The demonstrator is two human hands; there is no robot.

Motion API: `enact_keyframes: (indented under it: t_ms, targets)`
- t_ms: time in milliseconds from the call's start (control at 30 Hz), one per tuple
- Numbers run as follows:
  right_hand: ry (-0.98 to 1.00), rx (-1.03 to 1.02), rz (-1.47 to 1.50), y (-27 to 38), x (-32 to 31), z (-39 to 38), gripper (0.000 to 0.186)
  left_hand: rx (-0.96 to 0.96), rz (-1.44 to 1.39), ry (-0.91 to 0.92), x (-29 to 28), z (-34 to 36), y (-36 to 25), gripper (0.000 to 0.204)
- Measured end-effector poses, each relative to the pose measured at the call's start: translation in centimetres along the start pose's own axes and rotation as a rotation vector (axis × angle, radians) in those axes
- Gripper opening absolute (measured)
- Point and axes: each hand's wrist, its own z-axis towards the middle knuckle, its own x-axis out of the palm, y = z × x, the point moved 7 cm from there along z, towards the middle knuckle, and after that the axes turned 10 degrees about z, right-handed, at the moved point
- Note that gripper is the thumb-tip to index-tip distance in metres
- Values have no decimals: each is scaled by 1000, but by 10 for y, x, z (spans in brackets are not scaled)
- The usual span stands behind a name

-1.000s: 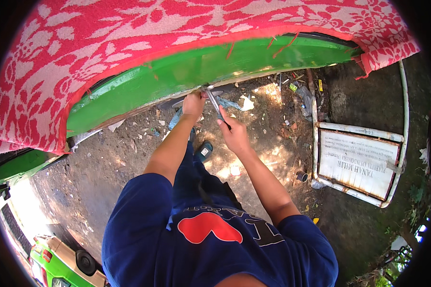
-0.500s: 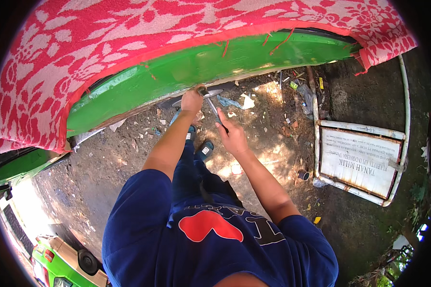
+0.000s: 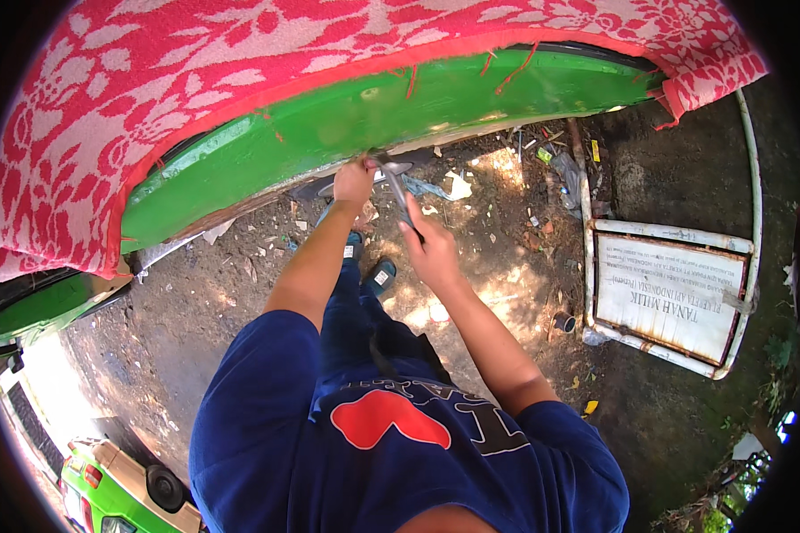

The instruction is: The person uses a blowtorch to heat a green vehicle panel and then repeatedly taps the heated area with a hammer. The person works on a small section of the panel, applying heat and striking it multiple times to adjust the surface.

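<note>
My right hand (image 3: 431, 251) is wrapped round the dark grip of a hammer (image 3: 394, 182) with a grey metal shaft. The hammer's head, smeared by motion, is right beside the fingers of my left hand (image 3: 354, 182). That left hand is closed at the lower edge of a green car body panel (image 3: 329, 133). What its fingers hold is hidden, too small to name. Behind the hammer, a flat grey piece (image 3: 402, 167) lies low by the panel's edge.
A red and pink floral cloth (image 3: 267, 62) drapes over the panel. On the dirt ground lie a blue rag (image 3: 425, 187), pale scraps (image 3: 460, 186) and other litter. A white-framed sign (image 3: 667, 293) lies at right. A green and beige car (image 3: 129, 480) stands at lower left.
The hammer's head has shifted slightly and is now blurred beside my left hand. My right hand has moved a little up and left; my left hand stays almost in place.
</note>
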Motion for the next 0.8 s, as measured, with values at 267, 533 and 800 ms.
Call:
enact_keyframes:
  t_ms: [267,533,800]
  targets:
    - [-108,240,163,10,-40,-7,52,-7,22,184,-29,-1,-47,23]
    - [-80,556,310,-30,-47,-70,53,76,-111,301,-5,-53,-28,29]
    - [-80,665,292,-54,-70,-115,53,301,-174,-110,-19,-90,-9,21]
